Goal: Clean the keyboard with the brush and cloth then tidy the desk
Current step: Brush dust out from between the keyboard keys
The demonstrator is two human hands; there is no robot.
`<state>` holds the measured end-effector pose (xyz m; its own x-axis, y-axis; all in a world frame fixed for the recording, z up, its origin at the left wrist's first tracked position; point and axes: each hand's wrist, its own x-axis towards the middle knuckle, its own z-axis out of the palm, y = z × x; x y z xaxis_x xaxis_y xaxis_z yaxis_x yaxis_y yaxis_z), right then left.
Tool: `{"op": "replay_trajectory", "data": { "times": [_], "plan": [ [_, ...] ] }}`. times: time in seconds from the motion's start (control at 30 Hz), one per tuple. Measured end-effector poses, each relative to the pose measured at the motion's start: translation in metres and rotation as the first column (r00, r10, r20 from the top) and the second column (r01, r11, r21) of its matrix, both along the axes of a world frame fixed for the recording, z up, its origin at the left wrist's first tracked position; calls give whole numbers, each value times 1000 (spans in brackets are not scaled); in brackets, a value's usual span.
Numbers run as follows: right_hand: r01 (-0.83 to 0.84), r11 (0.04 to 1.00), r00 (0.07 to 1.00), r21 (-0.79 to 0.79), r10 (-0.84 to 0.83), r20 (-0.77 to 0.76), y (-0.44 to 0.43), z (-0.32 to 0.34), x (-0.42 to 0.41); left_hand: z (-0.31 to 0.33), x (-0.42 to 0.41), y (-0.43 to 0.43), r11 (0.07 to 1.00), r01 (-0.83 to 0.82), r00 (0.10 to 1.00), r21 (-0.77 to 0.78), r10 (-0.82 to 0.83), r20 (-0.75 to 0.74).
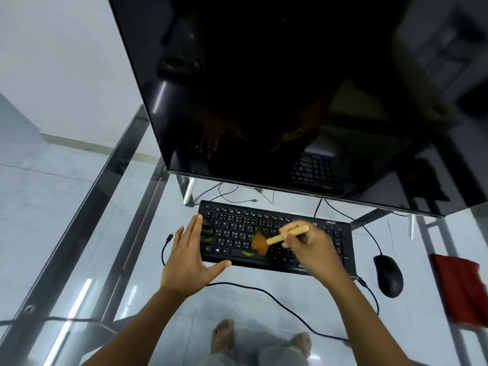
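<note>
A black keyboard (264, 220) lies on the glass desk (148, 283) below a large dark monitor. My right hand (314, 249) grips a small brush (277, 237) by its pale wooden handle, and the brown bristles rest on the middle keys, blurred. My left hand (190, 254) lies flat with fingers spread, pressing the keyboard's left end, thumb along its front edge. Small green bits sit on the lower left keys. A red cloth (462, 289) lies on the desk at the far right, apart from both hands.
A black mouse (388, 276) sits right of the keyboard, its cable running back under the monitor (290, 88). Another black cable (264, 293) loops across the desk in front of the keyboard. Monitor feet stand behind the keyboard. My bare feet show through the glass.
</note>
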<state>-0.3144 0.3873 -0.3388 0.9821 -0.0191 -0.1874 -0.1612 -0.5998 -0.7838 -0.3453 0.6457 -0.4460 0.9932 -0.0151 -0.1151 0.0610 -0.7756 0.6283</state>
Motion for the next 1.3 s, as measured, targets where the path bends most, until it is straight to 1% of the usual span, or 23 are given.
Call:
{"op": "replay_trajectory", "data": {
  "times": [0.07, 0.1, 0.2, 0.23, 0.3, 0.37, 0.43, 0.47, 0.5, 0.57, 0.6, 0.63, 0.7, 0.73, 0.77, 0.83, 0.87, 0.97, 1.03, 1.1, 1.2, 1.23, 1.3],
  "plan": [
    [83, 993, 986, -86, -69, 152, -6, -1, -4, -1, 0, 1, 1000, -12, 1000, -19, 12, -14],
    [126, 989, 976, -72, -110, 189, -9, -1, -7, 0, 1, 1, 999, -18, 1000, -33, 17, -13],
    [46, 998, 999, 31, -45, -11, -14, -4, -17, 5, 2, 0, 997, -16, 999, -72, 19, 44],
    [32, 999, 999, -7, -32, -17, -17, -6, -20, 8, 3, -2, 998, -17, 998, -67, 21, 60],
    [138, 988, 985, -67, -130, 117, -26, -10, -24, 12, 6, -8, 1000, -14, 994, 25, 12, 110],
    [225, 974, 961, -10, -220, 169, -32, -12, -26, 17, 10, -18, 987, 19, 984, 161, -48, 174],
    [138, 990, 990, 38, -138, 15, -31, -12, -26, 22, 17, -29, 969, 84, 974, 232, -130, 187],
    [70, 998, 997, 3, -70, -23, -29, -11, -26, 24, 20, -35, 960, 128, 969, 247, -174, 175],
    [52, 998, 999, -40, -52, 14, -28, -10, -23, 26, 23, -41, 950, 177, 962, 257, -221, 157],
    [167, 978, 965, -124, -137, 224, -31, -8, -13, 28, 28, -57, 918, 274, 940, 287, -319, 123],
    [221, 971, 945, -89, -190, 266, -30, -6, -8, 27, 30, -64, 899, 313, 927, 305, -359, 107],
    [222, 975, 946, -1, -215, 243, -27, -5, -2, 27, 32, -70, 883, 342, 917, 321, -388, 91],
    [133, 981, 990, 140, -139, 33, -16, -6, 7, 25, 33, -79, 866, 373, 906, 333, -418, 71],
    [103, 987, 995, 124, -102, -18, -11, -8, 10, 24, 34, -83, 862, 380, 903, 335, -424, 65],
    [116, 988, 993, 99, -117, 0, -9, -11, 12, 24, 34, -86, 860, 384, 903, 335, -426, 57],
    [254, 967, 953, -3, -250, 169, -17, -13, 19, 24, 36, -96, 859, 390, 903, 331, -428, 47],
    [292, 957, 934, 8, -286, 214, -21, -12, 20, 23, 37, -100, 861, 390, 903, 328, -427, 46],
    [216, 972, 971, 88, -224, 88, -28, -11, 19, 21, 39, -110, 852, 408, 898, 328, -440, 28],
    [265, 964, 950, 5, -262, 170, -35, -11, 14, 20, 40, -113, 843, 418, 892, 339, -452, 24],
    [286, 957, 931, 42, -288, 223, -47, -7, 6, 21, 42, -117, 824, 438, 881, 360, -473, 11],
    [45, 994, 999, 104, -44, -16, -53, -4, -13, 20, 44, -117, 797, 467, 865, 382, -502, -11],
    [4, 999, 1000, 44, -4, 2, -55, -6, -21, 19, 43, -116, 788, 473, 861, 393, -508, -18],
    [92, 995, 981, -44, -83, 177, -61, -11, -31, 16, 42, -114, 771, 477, 857, 422, -514, -28]
  ]
}}
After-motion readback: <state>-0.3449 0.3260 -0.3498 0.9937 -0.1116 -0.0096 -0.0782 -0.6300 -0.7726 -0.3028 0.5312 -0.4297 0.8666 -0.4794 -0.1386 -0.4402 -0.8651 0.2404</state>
